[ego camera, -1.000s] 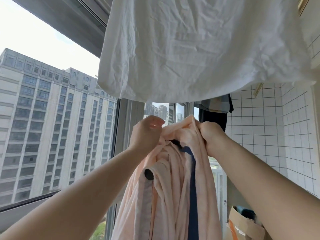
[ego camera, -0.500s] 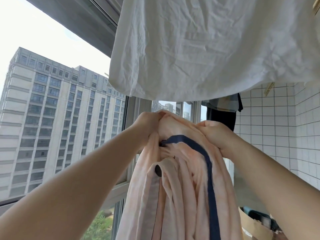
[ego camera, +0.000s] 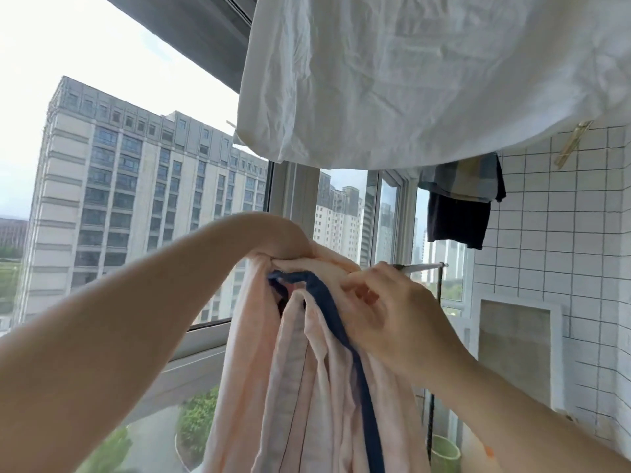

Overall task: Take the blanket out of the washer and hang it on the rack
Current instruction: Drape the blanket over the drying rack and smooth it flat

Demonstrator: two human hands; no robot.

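Both hands are gripping the bunched top of the pink blanket [ego camera: 307, 387], left hand [ego camera: 290, 244] clutching, right hand [ego camera: 392, 312] pinching; probably lifting it toward the rack bar [ego camera: 420, 266] just beyond.

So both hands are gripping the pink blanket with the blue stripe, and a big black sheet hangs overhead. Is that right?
Not quite: the head view shows the sheet overhead is white, not black. Both the left hand and the right hand do grip the pink blanket with the blue stripe.
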